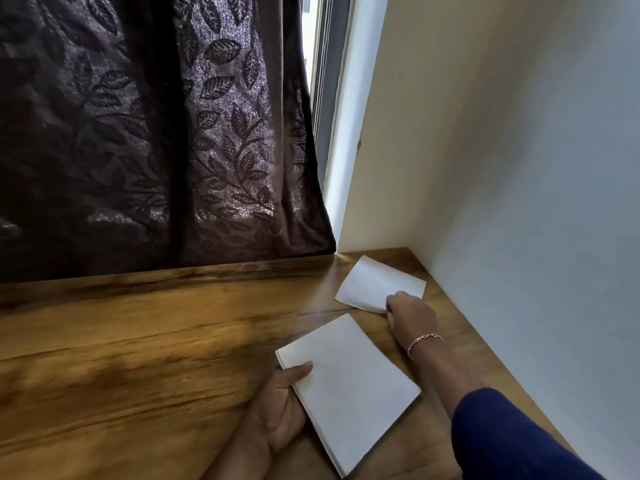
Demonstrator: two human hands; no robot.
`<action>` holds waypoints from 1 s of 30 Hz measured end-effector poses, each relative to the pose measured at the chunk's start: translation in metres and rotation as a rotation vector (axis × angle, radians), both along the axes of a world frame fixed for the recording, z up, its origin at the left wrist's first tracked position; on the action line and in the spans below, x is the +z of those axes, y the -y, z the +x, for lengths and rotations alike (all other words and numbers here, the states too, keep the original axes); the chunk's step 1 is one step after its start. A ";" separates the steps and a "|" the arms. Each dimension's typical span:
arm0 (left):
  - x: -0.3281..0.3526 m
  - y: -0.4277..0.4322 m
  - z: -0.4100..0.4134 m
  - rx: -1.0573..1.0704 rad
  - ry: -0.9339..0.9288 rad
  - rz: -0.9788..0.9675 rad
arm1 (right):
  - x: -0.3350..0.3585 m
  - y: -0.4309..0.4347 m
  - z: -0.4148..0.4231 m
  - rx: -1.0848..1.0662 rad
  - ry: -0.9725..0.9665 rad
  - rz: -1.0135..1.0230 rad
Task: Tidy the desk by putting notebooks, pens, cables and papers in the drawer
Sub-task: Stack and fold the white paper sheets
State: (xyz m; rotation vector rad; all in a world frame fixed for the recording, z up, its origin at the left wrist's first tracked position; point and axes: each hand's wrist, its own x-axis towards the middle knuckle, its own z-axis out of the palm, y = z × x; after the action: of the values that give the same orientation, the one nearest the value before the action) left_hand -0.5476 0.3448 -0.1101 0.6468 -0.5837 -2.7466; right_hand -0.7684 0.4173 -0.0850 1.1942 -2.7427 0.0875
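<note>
Head view: I'm watching the right hand (410, 313) pinching the near corner of the loose paper (370, 284), right of centre, just above the paper stack (349, 382) that the left hand (277, 407) is gripping.

Dark leaf-pattern curtain (156, 133), white wall (536, 168), wooden desktop (138, 358).

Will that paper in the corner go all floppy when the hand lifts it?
Probably floppy: the corner paper looks thin and not quite flat, so it should droop away from where the right hand grips its near edge. It is likely very light. On the smooth wooden desk it may slide before it lifts.
</note>
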 end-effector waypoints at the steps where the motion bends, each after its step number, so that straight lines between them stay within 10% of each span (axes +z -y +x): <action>1: -0.001 0.000 0.001 -0.007 -0.016 0.007 | 0.002 0.000 0.001 -0.026 0.022 -0.034; 24: 0.008 -0.003 0.005 -0.010 0.026 -0.044 | 0.005 -0.049 0.162 0.191 0.411 -0.102; 30: 0.011 -0.009 0.006 0.074 0.085 -0.103 | 0.023 -0.058 0.129 0.097 0.503 -0.503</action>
State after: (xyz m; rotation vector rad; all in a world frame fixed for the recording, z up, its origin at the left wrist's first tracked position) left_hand -0.5412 0.3538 -0.0987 0.7480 -0.7001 -2.6121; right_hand -0.6399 0.4749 -0.0622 1.2743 -2.7682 1.1557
